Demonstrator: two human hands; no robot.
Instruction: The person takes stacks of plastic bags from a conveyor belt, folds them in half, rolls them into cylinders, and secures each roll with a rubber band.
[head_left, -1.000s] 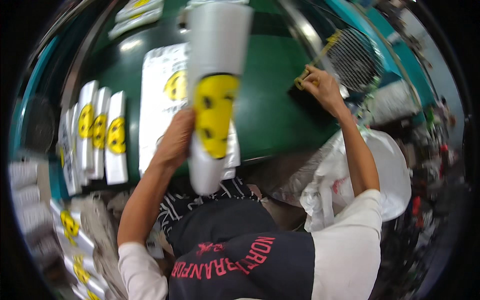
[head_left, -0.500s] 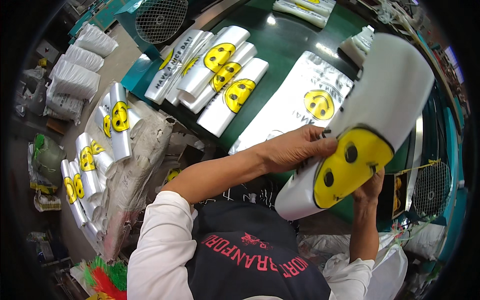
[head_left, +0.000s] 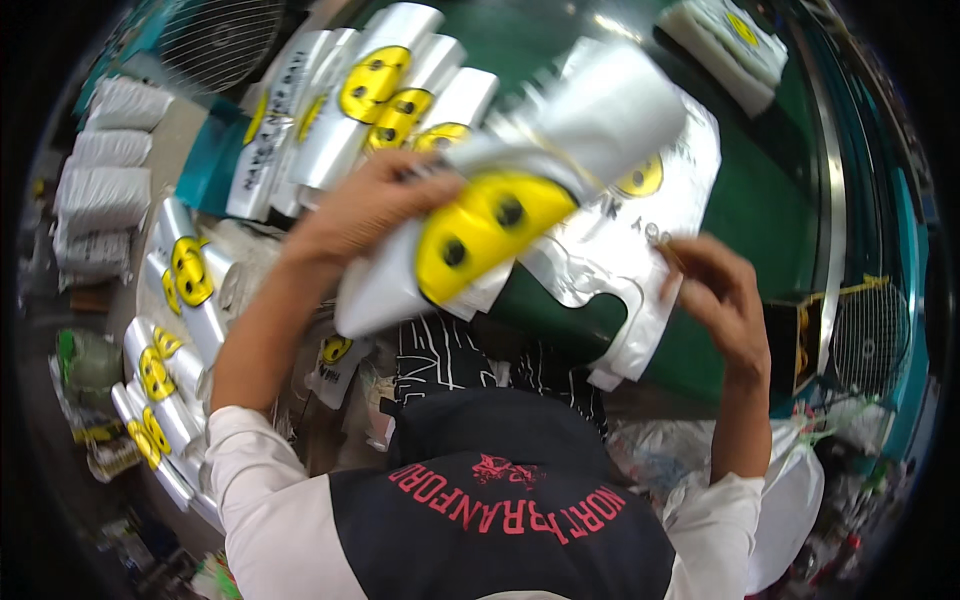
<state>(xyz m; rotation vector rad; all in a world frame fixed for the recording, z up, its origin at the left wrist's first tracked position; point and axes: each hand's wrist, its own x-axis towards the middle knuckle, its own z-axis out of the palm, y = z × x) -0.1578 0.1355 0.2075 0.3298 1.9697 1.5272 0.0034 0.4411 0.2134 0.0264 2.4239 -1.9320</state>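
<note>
My left hand (head_left: 375,205) is closed on the edge of a folded bundle of white plastic bags (head_left: 625,100) printed with a yellow smiley face; the bundle is tilted and partly blurred. A thin yellowish band crosses its upper half. Beneath it, a flat white plastic carrier bag (head_left: 690,140) with cut-out handles lies on the green tabletop (head_left: 770,210), partly covered from view. My right hand (head_left: 720,295) is over the right edge of this flat bag, its fingers bent and apart, slightly blurred. Whether its fingertips touch the bag I cannot tell.
Several folded smiley bag bundles (head_left: 375,85) lie at the table's far left. More rolls (head_left: 190,275) rest on a lower surface at left, with white stacks (head_left: 105,195) beyond. Another white bundle (head_left: 725,50) is at the far right. A caged fan (head_left: 870,335) stands right of the table.
My left hand has carried the bundle leftward, above the flat bag. My right hand has come off the bundle and is now by the flat bag's right edge. The view has shifted.
</note>
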